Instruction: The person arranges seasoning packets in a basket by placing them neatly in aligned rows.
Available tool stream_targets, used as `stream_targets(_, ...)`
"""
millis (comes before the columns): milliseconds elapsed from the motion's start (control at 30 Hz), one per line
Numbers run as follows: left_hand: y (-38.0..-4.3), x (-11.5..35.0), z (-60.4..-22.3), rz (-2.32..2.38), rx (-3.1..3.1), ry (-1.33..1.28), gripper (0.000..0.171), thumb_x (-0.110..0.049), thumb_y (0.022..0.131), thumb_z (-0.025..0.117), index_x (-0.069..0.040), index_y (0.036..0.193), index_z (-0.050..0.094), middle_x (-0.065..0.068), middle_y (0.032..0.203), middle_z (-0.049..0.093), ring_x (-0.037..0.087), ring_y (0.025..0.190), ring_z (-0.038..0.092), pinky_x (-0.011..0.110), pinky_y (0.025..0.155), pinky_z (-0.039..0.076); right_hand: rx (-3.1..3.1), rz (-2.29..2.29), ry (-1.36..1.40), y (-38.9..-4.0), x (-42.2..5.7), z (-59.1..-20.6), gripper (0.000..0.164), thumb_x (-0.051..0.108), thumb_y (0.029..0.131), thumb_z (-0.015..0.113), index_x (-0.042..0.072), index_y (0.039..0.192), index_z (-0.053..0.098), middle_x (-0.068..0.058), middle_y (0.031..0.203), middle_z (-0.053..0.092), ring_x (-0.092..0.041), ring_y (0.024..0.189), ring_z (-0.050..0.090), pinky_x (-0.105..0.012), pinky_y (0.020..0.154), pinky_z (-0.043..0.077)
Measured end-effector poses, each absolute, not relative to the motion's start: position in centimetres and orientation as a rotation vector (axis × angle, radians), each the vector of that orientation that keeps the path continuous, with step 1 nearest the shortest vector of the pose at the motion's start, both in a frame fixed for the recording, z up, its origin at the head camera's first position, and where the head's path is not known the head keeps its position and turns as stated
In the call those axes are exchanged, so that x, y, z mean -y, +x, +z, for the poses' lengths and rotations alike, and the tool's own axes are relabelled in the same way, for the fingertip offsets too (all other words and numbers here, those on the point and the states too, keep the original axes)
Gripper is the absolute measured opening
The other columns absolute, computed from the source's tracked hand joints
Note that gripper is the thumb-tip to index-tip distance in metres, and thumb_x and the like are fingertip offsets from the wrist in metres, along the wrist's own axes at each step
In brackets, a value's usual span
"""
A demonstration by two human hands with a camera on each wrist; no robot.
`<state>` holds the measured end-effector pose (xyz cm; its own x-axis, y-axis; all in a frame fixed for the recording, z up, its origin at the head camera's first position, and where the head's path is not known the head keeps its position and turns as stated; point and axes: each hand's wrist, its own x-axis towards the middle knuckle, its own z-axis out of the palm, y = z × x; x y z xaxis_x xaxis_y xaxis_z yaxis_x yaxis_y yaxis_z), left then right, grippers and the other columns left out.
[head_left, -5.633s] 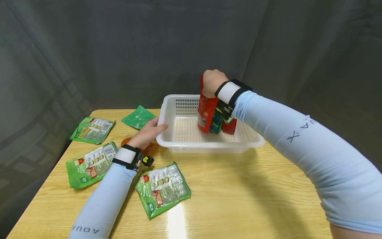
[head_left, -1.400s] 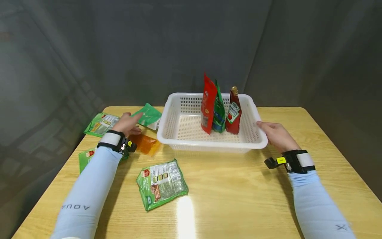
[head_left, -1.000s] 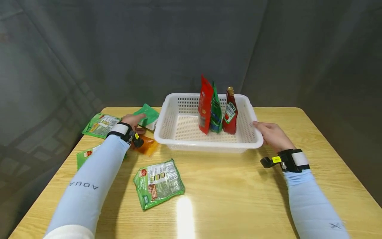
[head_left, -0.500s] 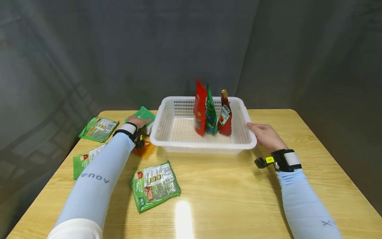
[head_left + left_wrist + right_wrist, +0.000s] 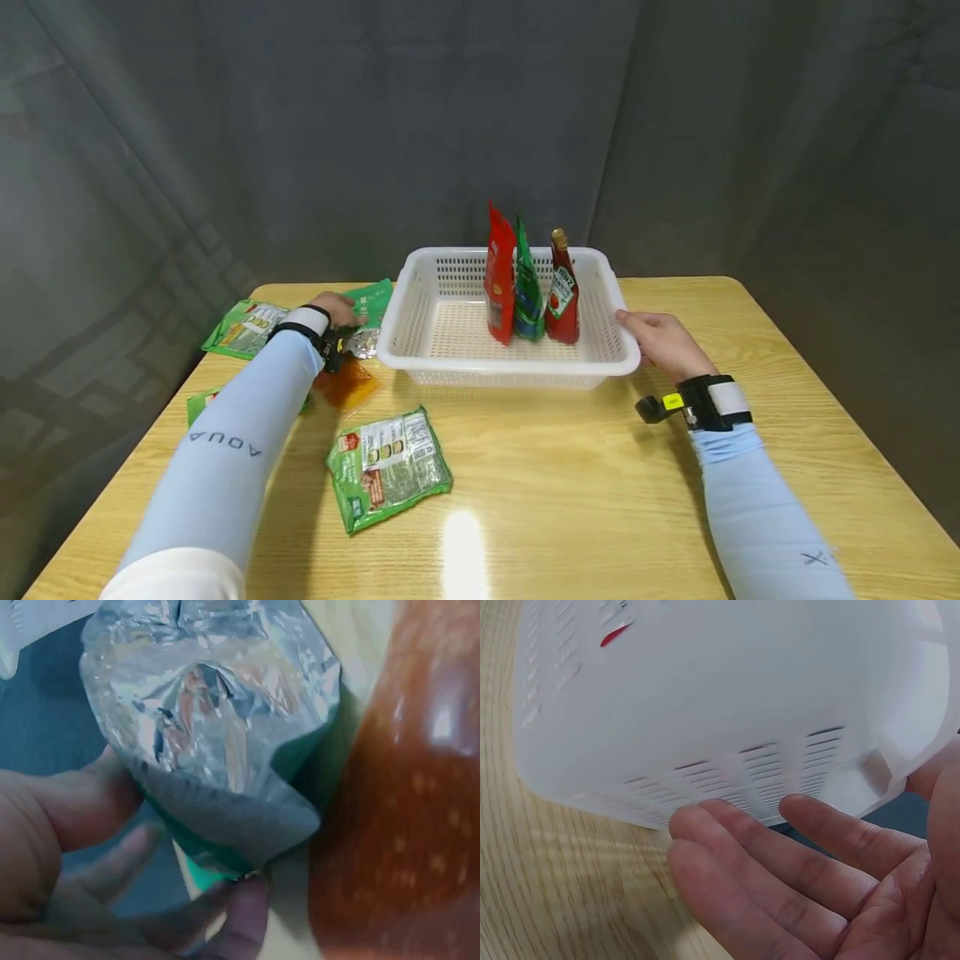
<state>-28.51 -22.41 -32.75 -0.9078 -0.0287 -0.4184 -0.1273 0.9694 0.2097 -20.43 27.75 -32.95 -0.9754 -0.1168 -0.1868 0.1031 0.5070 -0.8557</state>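
Observation:
At the far left of the table, my left hand [image 5: 336, 308] holds a green pouch [image 5: 372, 302]. In the left wrist view, the pouch's silver crinkled base [image 5: 217, 697] faces the camera, with my thumb and fingers at its edges. Beside it lies a clear packet of orange-red sauce [image 5: 347, 385]. My right hand [image 5: 670, 346] grips the right rim of a white plastic basket [image 5: 510, 367], thumb over the rim and fingers [image 5: 750, 892] along the outer wall. Inside the basket stand a red pouch [image 5: 500, 283], a green pouch [image 5: 528, 292] and a Heinz ketchup bottle [image 5: 562, 304].
A green flat packet [image 5: 390, 467] lies in front of the basket. Two similar packets lie at the left: one at the back [image 5: 243, 329], another [image 5: 201, 404] partly under my left forearm. A dark curtain [image 5: 480, 125] hangs behind the wooden table [image 5: 600, 500].
Earlier, my right hand set the red pouch in the basket, then moved to its right rim. My left hand left the left rim, reached the green pouch and turned it, showing its silver base.

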Motion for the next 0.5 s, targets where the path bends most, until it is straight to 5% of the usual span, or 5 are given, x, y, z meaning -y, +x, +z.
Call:
stream_targets(67, -28.1, 21.7, -32.2, 0.377, -2.726, -0.085, 0.053, -0.019, 0.102, 0.052, 0.008, 0.146, 0.040, 0.030, 0.146, 0.042, 0.032, 0.102, 0.057, 0.036, 0.077, 0.047, -2.530, -1.459, -0.008, -20.4, -27.7, -32.9, 0.075, 0.058, 0.100, 0.045, -0.002, 0.145, 0.045, -0.026, 0.134, 0.055, -0.035, 0.105, 0.059, -0.041, 0.083, 0.054)
stream_targets(200, -28.3, 19.6, -31.9, 0.333, -2.796, -0.008, 0.028, -0.013, 0.099, 0.048, 0.008, 0.093, 0.066, 0.020, 0.091, 0.062, 0.025, 0.079, 0.052, 0.031, 0.064, 0.041, -2.535, -1.457, -0.008, -20.3, -27.8, -32.8, 0.076, 0.059, 0.099, 0.045, -0.002, 0.145, 0.045, -0.026, 0.133, 0.055, -0.035, 0.104, 0.058, -0.040, 0.082, 0.053)
stream_targets(300, -28.9, 18.4, -32.4, 0.338, -2.769, -0.028, 0.037, -0.021, 0.098, 0.048, -0.010, 0.062, 0.045, 0.002, 0.063, 0.037, 0.017, 0.059, 0.038, 0.028, 0.055, 0.035, -2.539, -1.455, -0.008, -20.2, -28.1, -32.8, 0.076, 0.059, 0.099, 0.045, -0.002, 0.144, 0.047, -0.027, 0.132, 0.056, -0.033, 0.102, 0.059, -0.039, 0.080, 0.053)
stream_targets(500, -30.2, 18.3, -34.9, 0.292, -2.682, -0.074, 0.031, -0.010, 0.089, 0.054, -0.007, 0.059, 0.045, 0.007, 0.063, 0.041, 0.021, 0.060, 0.043, 0.032, 0.059, 0.040, -2.533, -1.475, -0.028, -20.4, -27.9, -32.9, 0.075, 0.057, 0.100, 0.047, -0.005, 0.142, 0.048, -0.028, 0.131, 0.056, -0.030, 0.101, 0.063, -0.042, 0.080, 0.056)
